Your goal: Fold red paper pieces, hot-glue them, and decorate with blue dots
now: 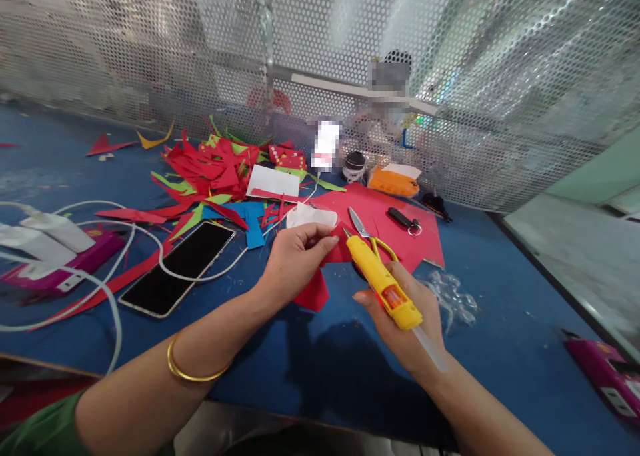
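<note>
My left hand [295, 259] pinches a small red piece of sheet material [314, 293] between thumb and fingertips, partly hidden by the hand. Wrapped around a yellow hot glue gun [375, 267] is my right hand [425, 303]. A clear glue stick [430, 349] sticks out of the gun's back end. The metal nozzle points up and left, close to the pinched red piece; whether they touch I cannot tell. Just behind the gun lie scissors [358, 222] with yellow handles, on a large red sheet [425, 233]. A white scrap [311, 217] lies beyond my left fingers.
Red and green offcuts [220, 166] pile up at the back left. A dark-screened phone [177, 269] and white cables lie left, beside a purple power strip [100, 249]. A black-handled tool [400, 217], orange packet [394, 181] and crumpled clear plastic [453, 299] lie right. Perforated metal mesh [320, 36] stands behind.
</note>
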The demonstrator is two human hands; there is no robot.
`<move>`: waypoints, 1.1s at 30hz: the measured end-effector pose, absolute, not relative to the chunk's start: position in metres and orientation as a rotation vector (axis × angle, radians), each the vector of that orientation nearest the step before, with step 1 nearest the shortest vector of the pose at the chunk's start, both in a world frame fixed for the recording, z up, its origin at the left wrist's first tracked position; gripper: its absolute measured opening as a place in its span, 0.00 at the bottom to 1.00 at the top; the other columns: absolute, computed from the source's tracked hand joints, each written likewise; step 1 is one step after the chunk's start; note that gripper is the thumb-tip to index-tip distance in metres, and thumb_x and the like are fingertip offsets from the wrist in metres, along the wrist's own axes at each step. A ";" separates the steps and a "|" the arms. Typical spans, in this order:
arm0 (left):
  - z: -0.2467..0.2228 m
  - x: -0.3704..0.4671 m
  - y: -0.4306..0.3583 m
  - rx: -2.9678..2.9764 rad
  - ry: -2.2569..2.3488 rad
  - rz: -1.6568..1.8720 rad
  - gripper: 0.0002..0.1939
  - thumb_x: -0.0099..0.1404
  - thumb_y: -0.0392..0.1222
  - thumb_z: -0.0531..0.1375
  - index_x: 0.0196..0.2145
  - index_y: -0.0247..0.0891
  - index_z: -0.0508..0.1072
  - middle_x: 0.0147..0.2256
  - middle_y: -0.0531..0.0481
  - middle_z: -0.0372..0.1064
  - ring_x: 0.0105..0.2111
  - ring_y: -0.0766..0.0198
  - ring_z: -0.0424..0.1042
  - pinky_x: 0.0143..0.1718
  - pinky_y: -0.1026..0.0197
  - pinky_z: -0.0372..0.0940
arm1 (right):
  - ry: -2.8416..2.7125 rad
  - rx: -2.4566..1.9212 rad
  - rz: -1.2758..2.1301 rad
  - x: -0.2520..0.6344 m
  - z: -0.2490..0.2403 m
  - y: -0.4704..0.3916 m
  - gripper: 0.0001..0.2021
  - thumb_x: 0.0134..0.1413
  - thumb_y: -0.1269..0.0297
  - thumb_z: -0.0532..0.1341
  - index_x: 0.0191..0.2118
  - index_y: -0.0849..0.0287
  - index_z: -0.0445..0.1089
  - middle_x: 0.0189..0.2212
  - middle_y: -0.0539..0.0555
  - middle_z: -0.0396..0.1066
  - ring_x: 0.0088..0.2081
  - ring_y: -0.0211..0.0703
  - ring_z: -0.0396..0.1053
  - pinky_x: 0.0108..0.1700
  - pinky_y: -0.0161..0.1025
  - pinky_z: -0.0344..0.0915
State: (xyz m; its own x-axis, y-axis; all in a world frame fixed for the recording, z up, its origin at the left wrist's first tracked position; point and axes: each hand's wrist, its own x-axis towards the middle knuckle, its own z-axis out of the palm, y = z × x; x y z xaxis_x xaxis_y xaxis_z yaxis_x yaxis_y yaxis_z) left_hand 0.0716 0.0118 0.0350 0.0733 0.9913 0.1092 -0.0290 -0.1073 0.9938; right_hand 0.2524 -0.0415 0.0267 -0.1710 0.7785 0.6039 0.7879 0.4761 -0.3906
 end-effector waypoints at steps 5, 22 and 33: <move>0.036 0.071 0.011 1.318 1.099 1.238 0.08 0.60 0.44 0.63 0.32 0.37 0.76 0.23 0.55 0.67 0.22 0.71 0.63 0.25 0.66 0.60 | -1.944 -1.302 -0.030 0.252 0.026 -0.042 0.19 0.60 0.44 0.58 0.34 0.57 0.65 0.19 0.48 0.69 0.19 0.40 0.70 0.21 0.35 0.63; 0.036 0.072 0.011 1.295 1.113 1.244 0.07 0.60 0.42 0.63 0.32 0.35 0.77 0.23 0.54 0.68 0.22 0.72 0.63 0.25 0.67 0.60 | -1.945 -1.363 -0.031 0.252 0.027 -0.041 0.21 0.60 0.41 0.56 0.30 0.55 0.60 0.17 0.47 0.66 0.17 0.37 0.66 0.19 0.33 0.58; 0.035 0.071 0.014 1.291 1.134 1.247 0.10 0.59 0.45 0.63 0.33 0.35 0.78 0.22 0.55 0.67 0.22 0.70 0.64 0.25 0.66 0.60 | -1.948 -1.307 -0.014 0.253 0.030 -0.043 0.19 0.61 0.44 0.57 0.31 0.55 0.63 0.19 0.49 0.68 0.20 0.39 0.69 0.21 0.33 0.62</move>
